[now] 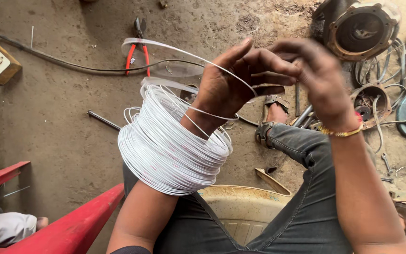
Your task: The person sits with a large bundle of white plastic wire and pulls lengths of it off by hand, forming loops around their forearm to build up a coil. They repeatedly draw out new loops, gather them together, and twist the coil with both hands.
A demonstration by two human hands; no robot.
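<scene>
White wire coil [170,150] mostly wound round left forearm; left hand [226,82] and right hand [313,77] pinching loose strand; cutters [138,47] at eleven o'clock.

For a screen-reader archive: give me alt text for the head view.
A coil of white wire sits around the person's left forearm, and the left hand and right hand meet above it on a loose strand. Red-handled pliers lie on the dirt floor beyond.

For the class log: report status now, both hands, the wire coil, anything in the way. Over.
Left hand through white wire coil, pinching a loose turn. Right hand meets it at fingertips. Red-handled cutters on ground beyond, clear.
</scene>
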